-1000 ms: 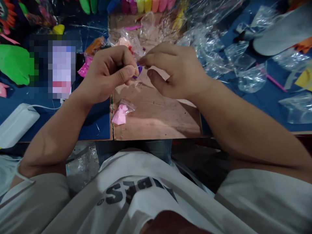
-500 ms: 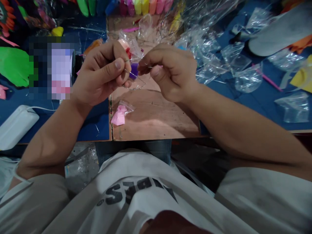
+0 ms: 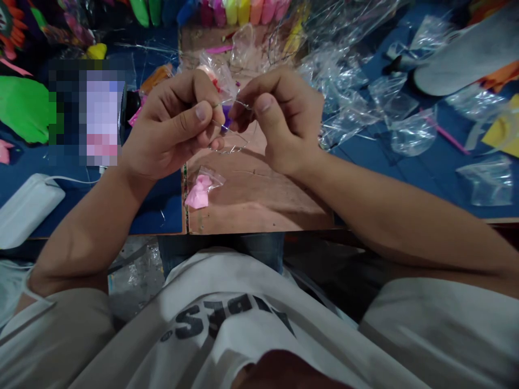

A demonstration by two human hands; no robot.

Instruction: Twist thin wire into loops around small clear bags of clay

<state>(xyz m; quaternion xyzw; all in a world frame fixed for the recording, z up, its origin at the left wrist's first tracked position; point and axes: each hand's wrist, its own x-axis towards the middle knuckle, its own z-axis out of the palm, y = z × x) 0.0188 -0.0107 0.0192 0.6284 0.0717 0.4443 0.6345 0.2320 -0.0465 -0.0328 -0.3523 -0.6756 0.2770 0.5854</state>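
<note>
A thin, bent piece of wire (image 3: 235,149) hangs in loops between my two hands above the wooden board (image 3: 259,200). My left hand (image 3: 178,124) pinches it between thumb and forefinger, and a twisted stretch droops below the fingers. On the other side my right hand (image 3: 284,119) is closed at the fingertips around the wire's other end, thumb on top. Behind the fingers a small purple thing (image 3: 226,116) shows in part. Nearer to me on the board lies a clear bag with a pink lump (image 3: 198,192).
Crumpled clear plastic bags (image 3: 344,97) lie over the blue mat at right, with a pink stick (image 3: 446,131). A phone with a blurred screen (image 3: 102,113) stands at left, near a green piece (image 3: 26,108) and a white power bank (image 3: 30,210). Colourful tubes (image 3: 243,11) line the back.
My right thumb has lifted and shifted, and the wire between the hands has changed angle. My left hand has moved slightly right and keeps its pinch.
</note>
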